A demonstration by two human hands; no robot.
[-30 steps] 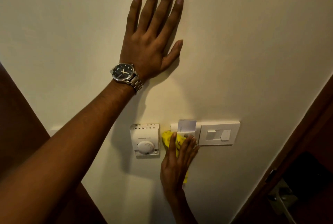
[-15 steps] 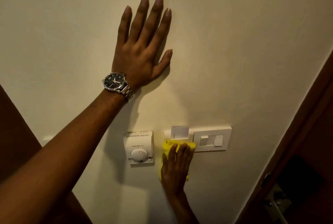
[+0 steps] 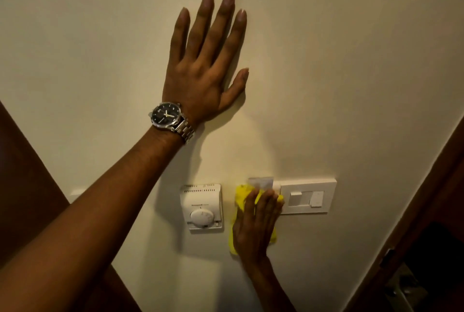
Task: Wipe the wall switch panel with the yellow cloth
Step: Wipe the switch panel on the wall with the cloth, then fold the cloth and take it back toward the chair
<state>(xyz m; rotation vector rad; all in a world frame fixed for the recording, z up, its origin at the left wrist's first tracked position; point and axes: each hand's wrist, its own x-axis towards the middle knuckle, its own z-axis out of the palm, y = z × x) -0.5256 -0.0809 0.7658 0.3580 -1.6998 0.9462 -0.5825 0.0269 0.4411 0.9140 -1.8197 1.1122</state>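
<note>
The white wall switch panel (image 3: 307,196) is mounted low on the cream wall, with a card-holder part (image 3: 260,182) at its left end. My right hand (image 3: 256,226) presses the yellow cloth (image 3: 240,198) flat against the wall over the panel's left end, hiding that part. The cloth shows above, left of and below my fingers. My left hand (image 3: 203,65) lies flat on the wall high above, fingers spread, holding nothing, with a steel watch (image 3: 167,115) on the wrist.
A white thermostat with a round dial (image 3: 202,207) sits on the wall just left of the cloth. Dark wooden door frames run along the left (image 3: 25,186) and right (image 3: 426,211) edges, with a metal latch at the lower right (image 3: 401,291).
My right hand has slid the cloth up and down over the panel's left end and now covers more of the card-holder part. My left hand stays planted on the wall.
</note>
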